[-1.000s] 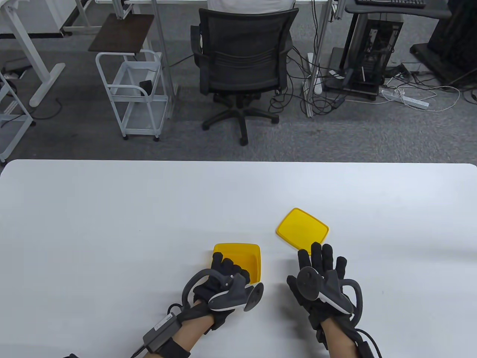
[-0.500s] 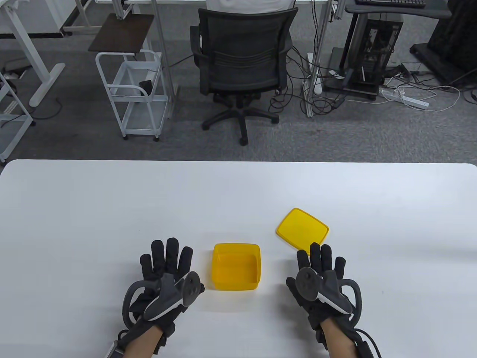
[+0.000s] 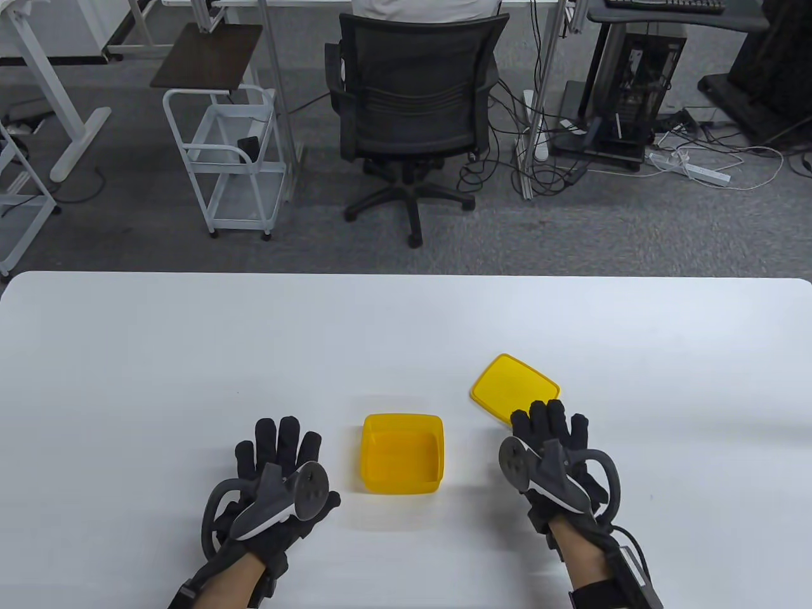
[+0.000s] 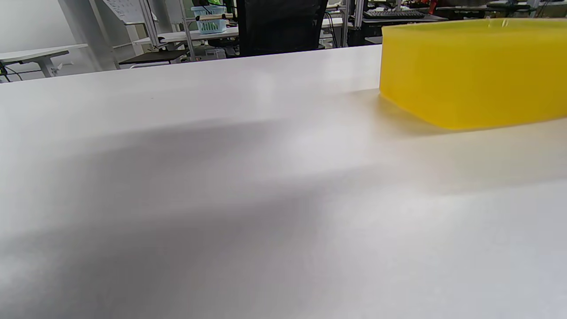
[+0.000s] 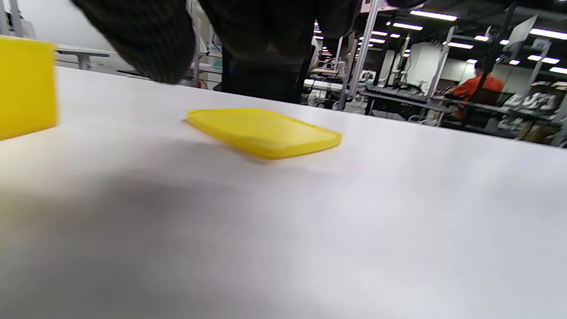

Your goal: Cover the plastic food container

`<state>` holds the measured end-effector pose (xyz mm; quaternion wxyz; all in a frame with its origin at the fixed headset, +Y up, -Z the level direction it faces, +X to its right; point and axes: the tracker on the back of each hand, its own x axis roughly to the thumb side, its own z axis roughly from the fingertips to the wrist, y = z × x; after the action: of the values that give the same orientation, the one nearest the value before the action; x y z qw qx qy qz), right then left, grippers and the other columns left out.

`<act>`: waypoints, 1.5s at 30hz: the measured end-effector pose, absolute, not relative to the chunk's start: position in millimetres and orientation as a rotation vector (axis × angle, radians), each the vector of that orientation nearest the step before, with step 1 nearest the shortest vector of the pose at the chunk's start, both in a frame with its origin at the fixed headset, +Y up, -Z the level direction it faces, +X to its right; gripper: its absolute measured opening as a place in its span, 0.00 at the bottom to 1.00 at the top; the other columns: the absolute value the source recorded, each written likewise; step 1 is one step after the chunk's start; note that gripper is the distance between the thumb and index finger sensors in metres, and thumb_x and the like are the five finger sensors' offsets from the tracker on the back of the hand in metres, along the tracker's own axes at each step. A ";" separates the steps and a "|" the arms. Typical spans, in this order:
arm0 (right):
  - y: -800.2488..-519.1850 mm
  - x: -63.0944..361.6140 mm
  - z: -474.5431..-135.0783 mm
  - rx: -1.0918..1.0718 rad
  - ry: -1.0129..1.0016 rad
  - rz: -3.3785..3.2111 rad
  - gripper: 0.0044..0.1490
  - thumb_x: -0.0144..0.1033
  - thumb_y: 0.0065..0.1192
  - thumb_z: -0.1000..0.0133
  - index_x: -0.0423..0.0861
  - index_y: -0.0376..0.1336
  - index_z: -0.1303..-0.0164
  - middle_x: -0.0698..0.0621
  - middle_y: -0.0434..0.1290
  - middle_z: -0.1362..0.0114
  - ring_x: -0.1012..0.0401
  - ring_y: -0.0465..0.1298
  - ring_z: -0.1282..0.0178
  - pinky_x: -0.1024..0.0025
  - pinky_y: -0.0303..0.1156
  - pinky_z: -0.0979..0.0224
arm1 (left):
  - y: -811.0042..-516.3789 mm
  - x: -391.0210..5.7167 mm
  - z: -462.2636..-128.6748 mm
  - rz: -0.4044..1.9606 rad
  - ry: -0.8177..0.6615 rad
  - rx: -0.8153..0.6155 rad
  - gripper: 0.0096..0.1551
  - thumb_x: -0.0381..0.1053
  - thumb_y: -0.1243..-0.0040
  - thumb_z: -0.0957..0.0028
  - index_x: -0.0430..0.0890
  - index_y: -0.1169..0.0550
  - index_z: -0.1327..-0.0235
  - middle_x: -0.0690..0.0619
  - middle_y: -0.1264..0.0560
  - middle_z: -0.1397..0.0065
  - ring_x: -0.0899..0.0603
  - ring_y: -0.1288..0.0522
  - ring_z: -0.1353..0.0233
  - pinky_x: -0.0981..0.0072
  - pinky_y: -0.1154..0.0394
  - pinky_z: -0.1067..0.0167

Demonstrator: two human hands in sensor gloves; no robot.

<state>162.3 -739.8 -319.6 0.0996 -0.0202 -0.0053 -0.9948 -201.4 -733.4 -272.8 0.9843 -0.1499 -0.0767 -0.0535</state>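
On the white table [image 3: 190, 342], before a black office chair [image 3: 415, 108] and grey carpet, the uncovered yellow container [image 3: 401, 460] sits between the spread left hand [image 3: 276, 472] and the loosely-fingered, empty right hand [image 3: 553, 453] near the lid [image 3: 512, 384].

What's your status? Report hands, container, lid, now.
Left hand open, flat beside container. Right hand open, reaching at lid, no grip seen. Container uncovered, lid apart on table. Path unobstructed.
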 end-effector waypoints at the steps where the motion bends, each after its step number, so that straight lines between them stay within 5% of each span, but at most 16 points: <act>1: -737.7 162.8 -327.1 -0.051 -0.013 -2.933 0.40 0.54 0.64 0.36 0.47 0.57 0.18 0.41 0.62 0.15 0.41 0.57 0.14 0.37 0.54 0.13 | -731.9 -202.8 -272.7 -0.092 -0.153 -0.298 0.54 0.74 0.64 0.43 0.50 0.66 0.16 0.38 0.77 0.13 0.27 0.81 0.19 0.25 0.71 0.23; 16: -776.5 149.4 -359.9 -0.019 -0.069 -2.684 0.25 0.44 0.75 0.41 0.49 0.70 0.36 0.47 0.75 0.28 0.46 0.70 0.25 0.45 0.64 0.16 | -726.9 -202.6 -270.6 -0.051 -0.170 -0.275 0.54 0.74 0.63 0.42 0.49 0.65 0.15 0.37 0.76 0.12 0.26 0.80 0.18 0.25 0.70 0.23; 24: -779.9 146.8 -356.4 -0.198 0.093 -2.611 0.23 0.45 0.78 0.45 0.47 0.74 0.44 0.49 0.79 0.35 0.48 0.74 0.30 0.47 0.67 0.18 | -728.1 -202.7 -270.0 -0.025 -0.190 -0.263 0.53 0.73 0.63 0.42 0.48 0.64 0.15 0.37 0.75 0.12 0.26 0.79 0.18 0.24 0.69 0.23; 37: -688.2 173.8 -326.8 0.050 0.520 -2.940 0.25 0.47 0.71 0.43 0.43 0.71 0.43 0.45 0.78 0.37 0.46 0.75 0.35 0.44 0.70 0.23 | -728.2 -207.2 -272.5 0.257 -0.302 -0.204 0.53 0.72 0.64 0.42 0.46 0.64 0.16 0.35 0.74 0.12 0.25 0.76 0.17 0.23 0.67 0.24; 45: -623.0 167.6 -278.8 -0.223 0.570 -3.416 0.25 0.49 0.67 0.41 0.44 0.69 0.42 0.46 0.76 0.35 0.46 0.74 0.33 0.45 0.69 0.22 | -728.3 -199.2 -269.9 0.407 -0.365 -0.155 0.51 0.69 0.63 0.40 0.45 0.61 0.15 0.35 0.66 0.10 0.24 0.70 0.15 0.26 0.64 0.22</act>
<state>167.6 -623.0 -278.8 -0.1638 -0.0634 0.1620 -0.9710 -199.2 -728.3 -269.9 0.9600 -0.0765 -0.1799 0.2006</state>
